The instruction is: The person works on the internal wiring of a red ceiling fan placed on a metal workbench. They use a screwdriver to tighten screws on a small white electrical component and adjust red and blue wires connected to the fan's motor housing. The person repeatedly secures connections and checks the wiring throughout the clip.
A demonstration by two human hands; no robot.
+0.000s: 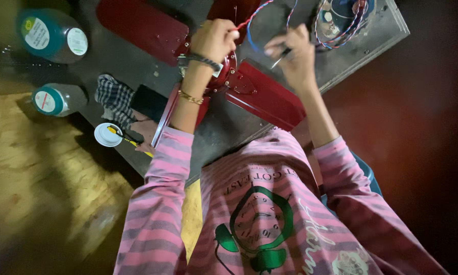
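A dark red ceiling fan [259, 94] lies on a grey board [371, 40], its blades spread out from a hub. My left hand [214, 38], with bracelets at the wrist, is over the hub and pinches a twisted red and blue wire [257, 12]. To its right, my right hand [295, 53] holds a thin metal tool [280, 60] with its tip pointing down toward the hub. The hub itself is mostly hidden under my left hand.
A coil of red and blue wire [343, 18] lies at the board's far right. Two teal-capped jars [50, 35] [58, 99] stand at the left beside a checked cloth [114, 99]. A small white lid [107, 135] with a yellow-handled tool [129, 141] sits near the wooden floor [40, 193].
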